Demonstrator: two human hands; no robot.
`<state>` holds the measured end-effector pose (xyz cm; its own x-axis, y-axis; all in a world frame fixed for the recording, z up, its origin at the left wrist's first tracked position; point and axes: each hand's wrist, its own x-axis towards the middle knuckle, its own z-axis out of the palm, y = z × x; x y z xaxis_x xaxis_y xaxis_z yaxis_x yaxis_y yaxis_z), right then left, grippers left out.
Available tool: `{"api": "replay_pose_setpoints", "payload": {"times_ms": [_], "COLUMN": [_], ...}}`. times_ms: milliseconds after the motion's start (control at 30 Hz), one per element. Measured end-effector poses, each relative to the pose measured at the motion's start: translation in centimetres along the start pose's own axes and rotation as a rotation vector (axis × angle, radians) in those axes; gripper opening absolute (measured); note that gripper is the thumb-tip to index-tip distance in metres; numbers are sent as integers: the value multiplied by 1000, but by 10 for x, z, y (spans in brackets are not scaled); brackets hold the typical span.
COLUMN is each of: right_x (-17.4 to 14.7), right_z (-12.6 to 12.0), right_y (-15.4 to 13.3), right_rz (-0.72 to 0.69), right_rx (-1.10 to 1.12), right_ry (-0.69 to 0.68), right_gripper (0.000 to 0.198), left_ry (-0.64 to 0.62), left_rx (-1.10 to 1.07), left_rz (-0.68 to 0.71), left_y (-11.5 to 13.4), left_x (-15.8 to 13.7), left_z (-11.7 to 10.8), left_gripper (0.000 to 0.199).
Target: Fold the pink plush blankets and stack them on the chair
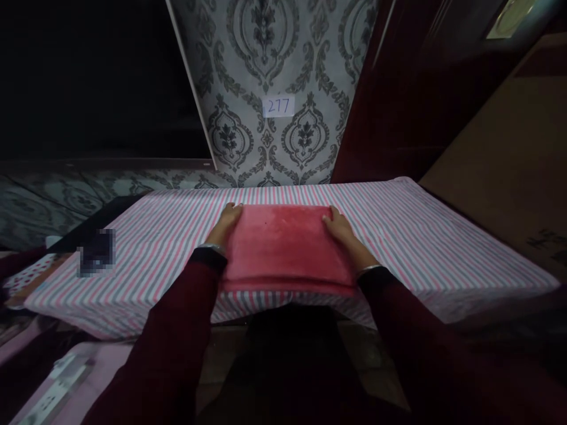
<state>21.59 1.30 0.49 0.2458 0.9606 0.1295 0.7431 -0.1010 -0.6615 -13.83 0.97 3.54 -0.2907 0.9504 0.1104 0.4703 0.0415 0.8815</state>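
Note:
A folded red, plush-looking cloth lies at the front middle of a table covered with a striped tablecloth. Its front edge shows stacked layers and reaches the table's near edge. My left hand grips the far left corner, thumb on top and fingers curled round the side. On the opposite side, my right hand has hold of the far right corner, its thumb on the upper face. Fingertips of both hands are partly hidden at the cloth's edges.
At the left of the table lies a pixelated dark object. A large dark screen hangs behind on the left. To the right stand a dark red glossy panel and a cardboard box. A power strip sits low at left.

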Motion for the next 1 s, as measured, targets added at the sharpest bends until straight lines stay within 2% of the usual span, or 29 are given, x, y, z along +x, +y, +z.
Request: {"api": "replay_pose_setpoints", "payload": {"times_ms": [67,133,233,367,433,533,633,800,1000], "right_x": [-22,-48,-82,-103,-104,-103,-106,-127,-146], "right_z": [-4,-7,-11,-11,-11,-12,-18,-25,-19], "right_y": [13,28,46,54,55,56,56,58,69], "right_rz": [-86,-149,-174,-191,-179,-173,-138,-135,-154], "right_rx": [18,38,38,23,37,55,30,-3,-12], "right_ry": [-24,-24,12,25,48,88,66,74,51], "right_gripper": [68,71,70,64,59,56,59,62,56], "left_ry": [-94,-134,-112,-48,-27,-8,-6,-22,-54], "left_rx": [-49,9,215,505,537,473,442,517,594], "left_rz": [12,3,60,68,73,126,119,144,96], "left_y": [-7,-14,-22,-28,-32,-38,-39,-37,-49], "left_x": [-19,-41,-78,-112,-116,-110,-110,-134,-144], "left_z": [-12,-21,-25,-23,-23,-26,-31,-36,-38], "left_gripper": [53,66,76,69,61,55,58,69,64]}}
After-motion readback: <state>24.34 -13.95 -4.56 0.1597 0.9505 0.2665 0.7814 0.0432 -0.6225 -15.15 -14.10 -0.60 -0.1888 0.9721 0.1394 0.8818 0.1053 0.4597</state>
